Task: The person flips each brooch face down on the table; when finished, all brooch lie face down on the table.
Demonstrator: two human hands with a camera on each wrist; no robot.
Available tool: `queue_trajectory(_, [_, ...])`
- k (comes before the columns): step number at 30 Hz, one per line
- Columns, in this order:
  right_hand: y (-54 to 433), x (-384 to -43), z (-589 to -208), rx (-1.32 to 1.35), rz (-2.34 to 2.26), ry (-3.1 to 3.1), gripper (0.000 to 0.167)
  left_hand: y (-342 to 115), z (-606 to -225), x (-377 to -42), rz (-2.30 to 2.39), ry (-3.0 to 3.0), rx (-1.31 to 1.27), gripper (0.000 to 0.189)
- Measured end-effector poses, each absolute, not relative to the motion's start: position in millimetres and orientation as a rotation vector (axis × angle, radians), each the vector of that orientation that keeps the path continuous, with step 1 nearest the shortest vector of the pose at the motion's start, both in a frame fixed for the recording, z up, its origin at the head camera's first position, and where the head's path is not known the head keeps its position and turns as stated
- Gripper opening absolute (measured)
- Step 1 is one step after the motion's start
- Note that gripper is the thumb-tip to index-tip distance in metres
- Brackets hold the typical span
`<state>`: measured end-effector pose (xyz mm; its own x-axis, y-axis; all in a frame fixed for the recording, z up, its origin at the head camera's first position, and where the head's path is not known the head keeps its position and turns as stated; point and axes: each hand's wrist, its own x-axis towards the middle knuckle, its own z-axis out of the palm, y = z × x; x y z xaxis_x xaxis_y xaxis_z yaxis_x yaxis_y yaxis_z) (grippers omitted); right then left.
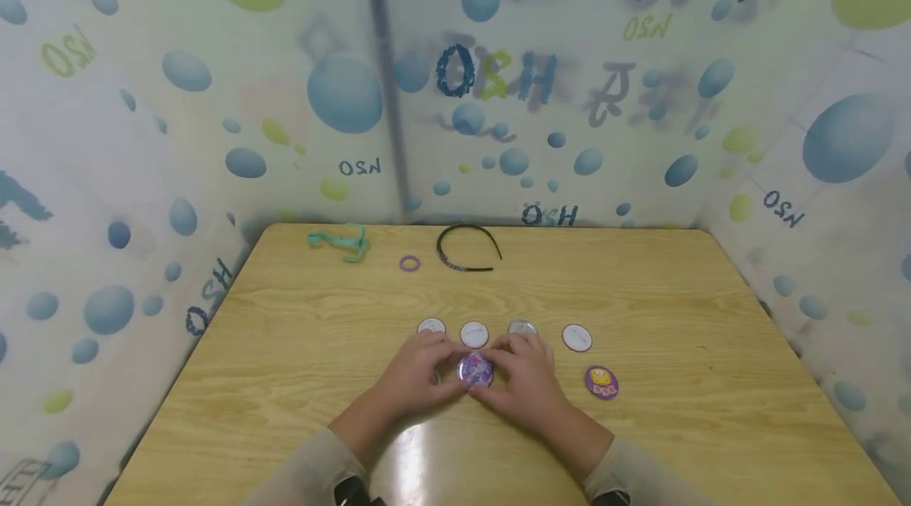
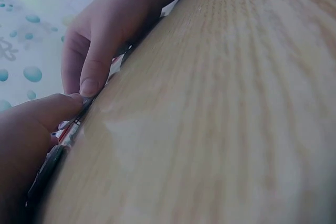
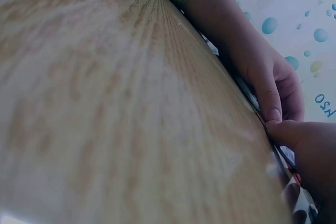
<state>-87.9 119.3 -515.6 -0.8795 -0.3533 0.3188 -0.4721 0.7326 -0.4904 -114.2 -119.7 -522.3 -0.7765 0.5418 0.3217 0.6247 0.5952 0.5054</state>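
A round purple patterned button badge (image 1: pixel 475 371) lies between both hands, low over the tabletop. The left hand (image 1: pixel 420 375) holds its left edge between thumb and fingers. From the other side the right hand (image 1: pixel 523 379) grips the right edge in the same way. In the left wrist view the right hand (image 2: pixel 102 40) has its thumb tip against the left thumb, close to the wood. Beyond the fingers, white round discs (image 1: pixel 474 334) stand in a row, some partly covered by the hands. Part of another round piece shows beside the left fingers, mostly hidden.
To the right lie a white disc (image 1: pixel 576 337) and a purple badge with a yellow figure (image 1: pixel 601 382). Along the back of the wooden table (image 1: pixel 320 356) are a green claw-like clip (image 1: pixel 342 242), a purple ring (image 1: pixel 409 263) and a black headband (image 1: pixel 443 253). Patterned walls enclose the table.
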Motion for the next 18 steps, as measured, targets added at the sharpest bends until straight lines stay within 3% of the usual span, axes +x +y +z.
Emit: queue_trajectory(18, [119.2,-89.9,-516.5,0.585,0.941,-2.771,0.053,-119.4,-521.3,-114.6,-0.927,-2.704,-1.011,0.045])
